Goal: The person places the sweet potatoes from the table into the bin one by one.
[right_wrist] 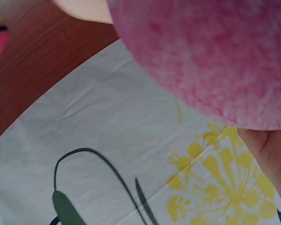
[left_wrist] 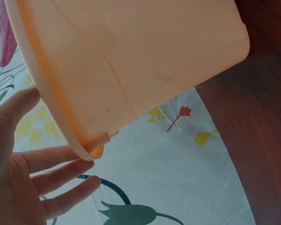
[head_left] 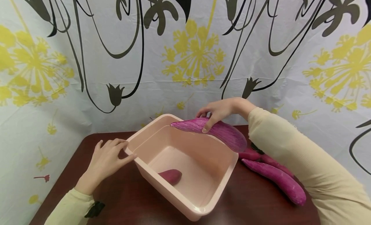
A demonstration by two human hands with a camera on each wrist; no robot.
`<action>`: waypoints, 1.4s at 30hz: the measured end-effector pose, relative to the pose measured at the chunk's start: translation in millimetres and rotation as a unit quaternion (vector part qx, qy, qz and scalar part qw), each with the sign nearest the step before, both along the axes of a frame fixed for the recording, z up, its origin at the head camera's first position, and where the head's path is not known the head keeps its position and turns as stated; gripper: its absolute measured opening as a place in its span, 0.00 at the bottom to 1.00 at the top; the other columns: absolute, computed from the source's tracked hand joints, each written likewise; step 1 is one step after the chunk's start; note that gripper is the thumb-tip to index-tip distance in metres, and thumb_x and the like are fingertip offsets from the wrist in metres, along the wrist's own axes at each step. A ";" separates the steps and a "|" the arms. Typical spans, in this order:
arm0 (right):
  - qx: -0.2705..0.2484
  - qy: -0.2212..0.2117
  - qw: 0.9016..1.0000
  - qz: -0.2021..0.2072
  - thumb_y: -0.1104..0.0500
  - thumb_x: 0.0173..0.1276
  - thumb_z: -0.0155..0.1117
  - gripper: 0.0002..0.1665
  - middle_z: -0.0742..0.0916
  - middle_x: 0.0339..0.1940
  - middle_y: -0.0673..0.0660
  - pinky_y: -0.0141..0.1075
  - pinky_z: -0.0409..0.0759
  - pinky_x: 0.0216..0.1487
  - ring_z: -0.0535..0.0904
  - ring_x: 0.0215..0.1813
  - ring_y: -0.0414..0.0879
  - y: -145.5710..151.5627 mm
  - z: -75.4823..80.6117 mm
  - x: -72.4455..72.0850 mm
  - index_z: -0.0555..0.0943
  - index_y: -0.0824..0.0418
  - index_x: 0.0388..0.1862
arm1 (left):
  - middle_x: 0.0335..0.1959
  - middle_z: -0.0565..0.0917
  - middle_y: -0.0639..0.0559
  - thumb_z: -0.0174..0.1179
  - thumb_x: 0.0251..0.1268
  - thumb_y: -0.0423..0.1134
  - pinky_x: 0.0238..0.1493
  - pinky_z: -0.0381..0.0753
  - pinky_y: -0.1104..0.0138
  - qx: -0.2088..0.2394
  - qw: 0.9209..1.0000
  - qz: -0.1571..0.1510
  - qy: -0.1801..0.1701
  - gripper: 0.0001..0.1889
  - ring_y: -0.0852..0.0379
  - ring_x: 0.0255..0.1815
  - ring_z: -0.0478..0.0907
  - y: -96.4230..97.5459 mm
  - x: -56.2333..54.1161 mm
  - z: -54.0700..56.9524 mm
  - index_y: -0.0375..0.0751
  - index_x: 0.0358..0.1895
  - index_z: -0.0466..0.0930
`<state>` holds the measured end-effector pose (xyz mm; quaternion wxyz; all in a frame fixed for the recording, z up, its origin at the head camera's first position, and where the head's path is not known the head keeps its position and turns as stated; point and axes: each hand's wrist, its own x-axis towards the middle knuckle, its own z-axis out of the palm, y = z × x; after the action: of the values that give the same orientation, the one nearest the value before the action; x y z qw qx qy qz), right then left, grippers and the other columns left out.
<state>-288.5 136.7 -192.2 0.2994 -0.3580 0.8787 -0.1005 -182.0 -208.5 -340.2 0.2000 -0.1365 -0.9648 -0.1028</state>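
Observation:
My right hand (head_left: 218, 111) grips a large purple sweet potato (head_left: 229, 134) with streaky skin, thumb on its near side. The sweet potato lies tilted over the far right rim of a pale pink plastic basin (head_left: 185, 207), its tapered tip above the inside. In the right wrist view its rounded end (right_wrist: 210, 56) fills the upper right. At the basin's left corner, my left hand (head_left: 108, 157) rests its thumb and fingertips on the rim, fingers spread and mostly straight. A smaller dark red sweet potato (head_left: 172, 176) lies on the basin floor, partly hidden by the near wall.
Right of the basin, a long curved purple sweet potato (head_left: 278, 178) lies on the dark brown table (head_left: 116, 199). Redder ones (head_left: 249, 154) lie behind it, partly under my right sleeve (head_left: 292, 154). A white cloth (head_left: 179, 99) with a flower print hangs behind the table.

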 end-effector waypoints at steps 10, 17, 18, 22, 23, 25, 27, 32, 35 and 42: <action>-0.006 -0.027 0.999 0.027 0.47 0.54 0.64 0.34 0.75 0.46 0.53 0.36 0.70 0.46 0.70 0.47 0.44 -33.2 -6.4 -3.6 0.68 0.56 0.58 | 0.44 0.76 0.43 0.59 0.47 0.60 0.50 0.52 0.39 -0.001 1.000 0.004 -0.001 0.31 0.44 0.45 0.70 0.5 0.1 -0.4 0.36 0.45 0.79; 0.004 -0.040 0.999 0.019 0.47 0.53 0.65 0.37 0.75 0.47 0.53 0.35 0.72 0.43 0.71 0.47 0.45 -52.2 -13.9 -6.2 0.65 0.56 0.60 | 0.44 0.76 0.43 0.59 0.47 0.60 0.50 0.52 0.39 0.001 1.000 0.005 0.001 0.30 0.44 0.45 0.71 0.5 0.0 0.1 0.36 0.45 0.79; 0.006 -0.042 0.999 0.014 0.47 0.53 0.65 0.37 0.74 0.47 0.53 0.35 0.72 0.43 0.71 0.47 0.45 -54.2 -15.2 -6.5 0.65 0.55 0.60 | 0.44 0.76 0.43 0.60 0.46 0.60 0.50 0.52 0.39 0.001 1.000 0.004 0.001 0.30 0.44 0.45 0.71 0.6 -0.1 0.1 0.36 0.45 0.79; 0.005 -0.062 0.998 -0.005 0.47 0.53 0.65 0.37 0.74 0.48 0.53 0.35 0.74 0.42 0.71 0.47 0.44 -60.3 -23.4 -9.1 0.65 0.54 0.60 | 0.44 0.76 0.43 0.60 0.46 0.60 0.50 0.51 0.39 0.002 1.000 0.003 0.003 0.30 0.44 0.45 0.71 0.5 -0.2 0.2 0.36 0.45 0.79; 0.003 -0.068 0.998 -0.009 0.48 0.53 0.65 0.36 0.73 0.48 0.53 0.35 0.74 0.42 0.71 0.48 0.44 -61.6 -25.7 -10.0 0.65 0.55 0.60 | 0.44 0.76 0.44 0.60 0.46 0.60 0.50 0.51 0.39 0.002 1.000 0.003 0.003 0.30 0.44 0.45 0.71 0.6 -0.3 0.1 0.36 0.45 0.79; -0.002 -0.079 0.997 -0.017 0.49 0.53 0.65 0.36 0.74 0.48 0.53 0.35 0.74 0.42 0.71 0.48 0.44 -63.9 -30.8 -12.0 0.65 0.55 0.60 | 0.44 0.76 0.44 0.60 0.46 0.60 0.50 0.51 0.39 0.002 1.000 0.003 0.004 0.31 0.44 0.45 0.71 0.4 -0.1 0.1 0.36 0.45 0.79; -0.005 -0.087 0.996 -0.023 0.49 0.53 0.65 0.36 0.74 0.48 0.54 0.35 0.74 0.43 0.72 0.48 0.43 -65.9 -35.9 -14.2 0.65 0.55 0.60 | 0.44 0.76 0.43 0.60 0.46 0.60 0.50 0.51 0.39 0.001 1.000 0.002 0.004 0.31 0.44 0.45 0.71 0.1 0.1 0.1 0.36 0.45 0.79; -0.003 -0.091 0.995 -0.033 0.48 0.53 0.65 0.36 0.74 0.47 0.53 0.35 0.73 0.43 0.72 0.47 0.43 -69.9 -50.8 -18.4 0.65 0.55 0.60 | 0.44 0.77 0.44 0.59 0.46 0.61 0.50 0.52 0.39 0.000 1.000 0.002 0.006 0.31 0.44 0.45 0.71 0.0 0.0 -0.3 0.36 0.44 0.79; -0.005 -0.098 0.994 -0.043 0.48 0.53 0.65 0.36 0.75 0.47 0.52 0.34 0.74 0.42 0.73 0.47 0.42 -72.4 -60.3 -19.8 0.65 0.56 0.60 | 0.44 0.77 0.44 0.59 0.46 0.61 0.50 0.52 0.39 0.000 1.000 0.001 0.008 0.31 0.45 0.45 0.71 -0.1 -0.3 -0.8 0.37 0.44 0.79; -0.009 -0.112 0.992 -0.054 0.51 0.52 0.67 0.35 0.75 0.45 0.53 0.33 0.75 0.39 0.74 0.44 0.42 -77.4 -83.7 -21.8 0.67 0.58 0.57 | 0.44 0.77 0.44 0.60 0.46 0.60 0.50 0.52 0.39 0.000 1.000 0.001 0.009 0.30 0.45 0.45 0.71 0.5 0.2 -0.4 0.37 0.44 0.79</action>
<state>-310.3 59.3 -275.9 0.3871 -0.2997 0.8564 -0.1643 -181.7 -208.0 -340.5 0.2087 -0.1368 -0.9630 -0.1018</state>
